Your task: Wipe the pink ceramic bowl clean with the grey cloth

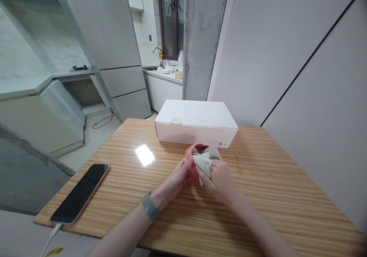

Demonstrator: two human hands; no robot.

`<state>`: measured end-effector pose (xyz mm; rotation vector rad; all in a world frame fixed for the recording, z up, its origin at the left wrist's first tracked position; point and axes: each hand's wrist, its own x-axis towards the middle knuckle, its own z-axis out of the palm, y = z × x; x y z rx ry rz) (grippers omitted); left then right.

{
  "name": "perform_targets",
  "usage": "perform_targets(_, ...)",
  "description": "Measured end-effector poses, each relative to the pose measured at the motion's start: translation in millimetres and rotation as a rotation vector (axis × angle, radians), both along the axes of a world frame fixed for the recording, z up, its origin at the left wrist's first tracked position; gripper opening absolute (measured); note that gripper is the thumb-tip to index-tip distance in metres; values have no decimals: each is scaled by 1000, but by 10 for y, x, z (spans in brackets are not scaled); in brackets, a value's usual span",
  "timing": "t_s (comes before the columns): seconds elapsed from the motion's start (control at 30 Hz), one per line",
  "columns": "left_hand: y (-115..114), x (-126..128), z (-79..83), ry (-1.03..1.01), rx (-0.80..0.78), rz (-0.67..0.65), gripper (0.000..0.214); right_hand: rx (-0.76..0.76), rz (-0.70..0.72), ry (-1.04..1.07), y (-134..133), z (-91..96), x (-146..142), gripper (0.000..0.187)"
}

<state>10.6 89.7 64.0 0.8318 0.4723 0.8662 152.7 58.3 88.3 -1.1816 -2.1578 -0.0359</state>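
Observation:
Over the middle of the table, my left hand is closed on the side of a pink bowl, tilted so that part of its opening shows. A light grey cloth is bunched in the fingers of my right hand. Part of the cloth lies against the bowl's rim and seems to reach into the opening. The two hands work close together, and they hide much of the bowl's lower side. My left wrist wears a grey band.
Just beyond my hands a white box lies on the wood-grain table. A phone with a white charging cable rests at the left edge. Behind stand a fridge, a concrete pillar and a sink counter.

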Motion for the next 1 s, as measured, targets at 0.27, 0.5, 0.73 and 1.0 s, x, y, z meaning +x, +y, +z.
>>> perform_targets(0.27,103,-26,-228,-20,-117,146,42,36,146,-72,3,-10,13,34)
perform_targets(0.5,137,-78,-81,100,-111,201,50,-173,255,247,-29,-25,83,23)
perform_targets(0.73,180,-58,-30,12,-282,276,50,-320,-253,1423,130,-153,284,15)
perform_targets(1.0,220,-158,9,-95,-324,231,52,-432,-179,1929,304,60,484,23)
